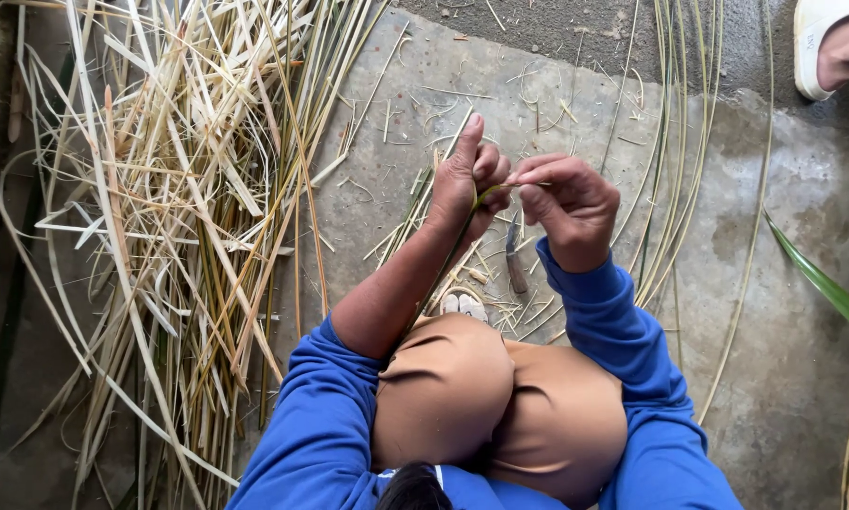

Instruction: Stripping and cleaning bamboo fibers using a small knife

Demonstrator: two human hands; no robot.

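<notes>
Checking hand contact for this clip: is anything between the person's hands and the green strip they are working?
Nothing visible. The left hand and right hand both pinch the thin green strip directly, above the concrete floor.

head view, straight down, close over knees

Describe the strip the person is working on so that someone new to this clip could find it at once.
Start at the big heap of pale dry strips on the concrete floor, then move right to the left hand and right hand raised above the knees. The green strip is pinched between them, bending down along the left forearm. Unlike the loose straw-coloured ones, it is green and held.
</notes>
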